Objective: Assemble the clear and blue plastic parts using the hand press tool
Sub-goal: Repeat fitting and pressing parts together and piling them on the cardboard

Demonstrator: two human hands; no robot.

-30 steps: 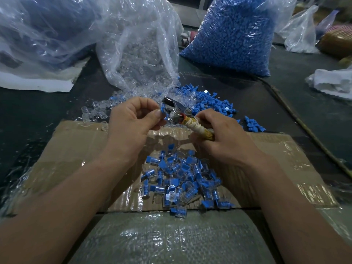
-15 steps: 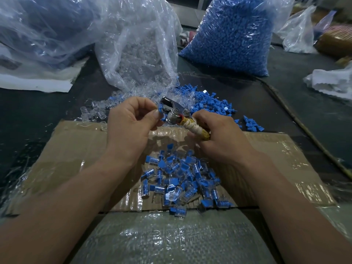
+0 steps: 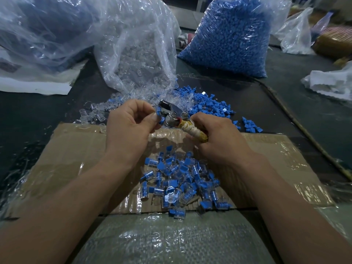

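Hand press tool [image 3: 172, 116] is held above the cardboard sheet [image 3: 76, 155], metal head toward the left, its tape-wrapped handle gripped by the right hand [image 3: 219, 140] with fingers curled round it. Left hand [image 3: 129, 130] pinches 1 blue part [image 3: 159, 116] against the tool's head; whether a clear part sits with it cannot be told. Pile of joined clear-and-blue pieces [image 3: 181, 180] lies on the cardboard below the hands, with loose blue parts [image 3: 209, 105] and loose clear parts [image 3: 95, 115] scattered beyond on the dark table [image 3: 38, 115].

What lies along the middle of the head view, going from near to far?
Wrapped sack → assembled parts → press tool → bag of clear parts.
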